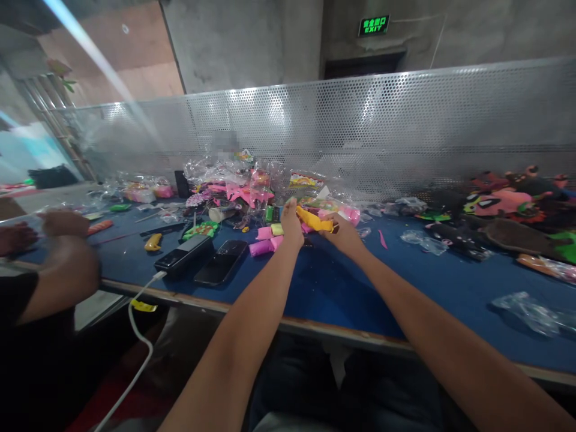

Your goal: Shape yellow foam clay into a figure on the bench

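A soft-looking yellow piece (315, 221) is stretched between my two hands, just above the blue table. My left hand (292, 223) closes on its left end. At the other end, the fingers of my right hand (341, 231) pinch it. What exactly the yellow piece is, I cannot make out. Beside and partly behind my left hand lie several small wrapped pieces, among them a purple one (261, 248), a pink one (264, 233) and a yellow-green one (276, 229).
A phone (221, 263) and a power bank (183, 253) with a white cable (139, 336) lie left of my arms. Clear plastic bags and pink toys (240, 191) pile up behind. Dark plush toys (508, 204) are at the right. Another person's arm (67, 264) rests at the far left.
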Motion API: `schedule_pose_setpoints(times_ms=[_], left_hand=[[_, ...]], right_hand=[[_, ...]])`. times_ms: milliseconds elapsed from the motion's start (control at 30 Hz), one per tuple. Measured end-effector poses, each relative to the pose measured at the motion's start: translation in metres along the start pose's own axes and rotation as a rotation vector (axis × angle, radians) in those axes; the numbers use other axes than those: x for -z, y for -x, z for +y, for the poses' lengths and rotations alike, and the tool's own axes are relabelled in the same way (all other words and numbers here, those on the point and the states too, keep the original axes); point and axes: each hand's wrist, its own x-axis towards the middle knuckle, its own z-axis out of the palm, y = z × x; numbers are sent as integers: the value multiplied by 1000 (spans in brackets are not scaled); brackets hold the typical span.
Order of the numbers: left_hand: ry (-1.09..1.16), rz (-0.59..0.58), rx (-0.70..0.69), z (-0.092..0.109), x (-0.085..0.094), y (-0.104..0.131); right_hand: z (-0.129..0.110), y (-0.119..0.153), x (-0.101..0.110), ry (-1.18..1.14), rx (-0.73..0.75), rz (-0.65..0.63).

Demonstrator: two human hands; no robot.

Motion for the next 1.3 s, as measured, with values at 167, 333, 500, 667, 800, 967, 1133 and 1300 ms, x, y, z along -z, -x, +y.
schedule_pose_setpoints(times_ms=[167,333,500,667,800,967,1133,1300], left_hand=[[14,-4,44,2,-3,1],[-64,-45,42,0,-2,4],[-83,-119,83,1,-1,6],[-117,-146,122,3,-3,6],[-146,-209,132,2,-2,5],[-142,-249,114,2,-1,6],[-181,-278,89,2,-2,10],[-206,-234,11,5,-2,9]], right_hand=[[0,1,-1,6,-9,-9],[3,3,-1,8,-12,-13],[6,1,-1,-96,-100,0],[0,-2,-1,-189,-188,82],[-5,-3,4,-290,-252,63],[-6,-2,7,-359,-305,-65],[-7,0,-1,-200,-293,-98],[-8,1,-1,-105,-277,-96]])
